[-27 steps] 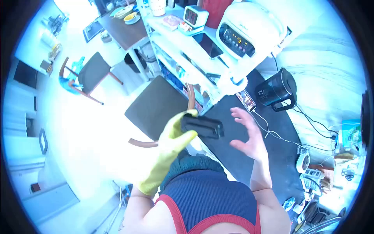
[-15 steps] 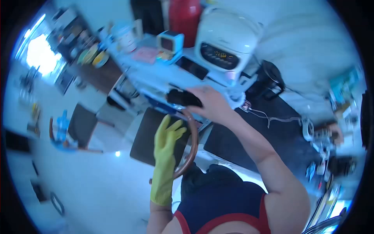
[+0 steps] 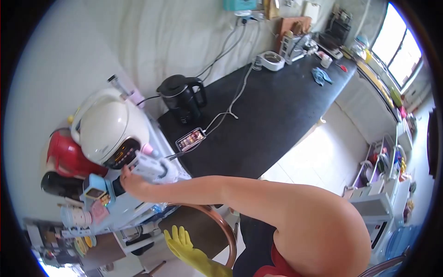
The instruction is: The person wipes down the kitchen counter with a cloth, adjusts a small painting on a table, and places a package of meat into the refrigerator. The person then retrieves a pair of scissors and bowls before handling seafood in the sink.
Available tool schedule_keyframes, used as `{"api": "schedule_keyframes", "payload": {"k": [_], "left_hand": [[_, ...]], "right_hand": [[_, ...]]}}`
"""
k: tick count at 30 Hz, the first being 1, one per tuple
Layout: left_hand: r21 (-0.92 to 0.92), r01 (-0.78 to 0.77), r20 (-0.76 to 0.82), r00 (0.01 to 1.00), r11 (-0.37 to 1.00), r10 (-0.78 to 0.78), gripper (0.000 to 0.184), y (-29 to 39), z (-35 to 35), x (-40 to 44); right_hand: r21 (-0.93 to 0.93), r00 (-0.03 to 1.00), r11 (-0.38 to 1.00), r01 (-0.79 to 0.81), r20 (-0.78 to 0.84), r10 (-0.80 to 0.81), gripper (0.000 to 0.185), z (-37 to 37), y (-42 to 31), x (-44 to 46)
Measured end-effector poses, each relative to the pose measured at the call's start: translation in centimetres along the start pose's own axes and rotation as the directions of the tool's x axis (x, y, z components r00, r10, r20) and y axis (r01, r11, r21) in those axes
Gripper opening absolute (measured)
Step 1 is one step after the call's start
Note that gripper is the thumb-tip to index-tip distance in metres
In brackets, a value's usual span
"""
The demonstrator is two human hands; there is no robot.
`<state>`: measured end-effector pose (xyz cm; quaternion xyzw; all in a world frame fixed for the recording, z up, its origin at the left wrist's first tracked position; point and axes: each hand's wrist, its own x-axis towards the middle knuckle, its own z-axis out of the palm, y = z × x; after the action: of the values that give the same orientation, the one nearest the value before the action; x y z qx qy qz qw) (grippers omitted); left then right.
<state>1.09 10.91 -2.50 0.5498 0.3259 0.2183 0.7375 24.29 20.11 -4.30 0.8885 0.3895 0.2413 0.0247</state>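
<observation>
My left hand (image 3: 180, 242) wears a long yellow rubber glove, with its fingers spread and nothing in them. It is over the dark seat (image 3: 196, 226) of a chair, beside the curved brown chair rail (image 3: 224, 226). My bare right hand (image 3: 134, 184) reaches across to the white side table, just in front of the cream rice cooker (image 3: 105, 124). Next to its fingers lies a dark flat object (image 3: 118, 186), partly covered. Most of the right fingers are hidden, so I cannot make out whether they hold anything. A white plastic holder (image 3: 150, 166) stands beside that hand.
A black kettle (image 3: 182, 99) and a charging phone (image 3: 190, 139) with a white cable are on the black counter (image 3: 258, 115). A red appliance (image 3: 69, 152), a small blue box (image 3: 96, 187) and a pink item (image 3: 98, 211) crowd the side table. A blue cloth (image 3: 320, 76) lies farther along.
The view has swung right towards the long counter. My right hand held a black object before; it is now by the rice cooker, and that object no longer shows clearly. The gloved hand stays open.
</observation>
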Motion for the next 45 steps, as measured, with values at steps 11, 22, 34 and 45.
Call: {"api": "schedule_keyframes", "payload": {"k": [11,22,34,45], "left_hand": [[0.263,0.119,0.463,0.855,0.957,-0.233,0.043,-5.0,15.5,-2.7],[0.494,0.133,0.818,0.263,0.859,-0.511,0.03,-21.3,45.3,-27.3],[0.672,-0.037,0.726,-0.164,0.74,-0.667,0.03,-32.0,66.4,-44.2],[0.532,-0.09,0.785,-0.32,0.842,-0.53,0.031,-36.2,92.0,-55.0]], "right_hand": [[0.691,0.873,0.638,0.341,-0.484,0.057,0.027,-9.9,15.9,-28.1],[0.277,0.319,0.228,-0.934,0.35,0.881,0.048,-19.4,35.8,-76.6],[0.221,-0.006,-0.038,-0.975,0.144,0.989,0.047,-21.8,51.0,-93.4],[0.192,-0.091,-0.114,-0.975,0.125,0.988,0.044,-23.8,71.7,-104.5]]}}
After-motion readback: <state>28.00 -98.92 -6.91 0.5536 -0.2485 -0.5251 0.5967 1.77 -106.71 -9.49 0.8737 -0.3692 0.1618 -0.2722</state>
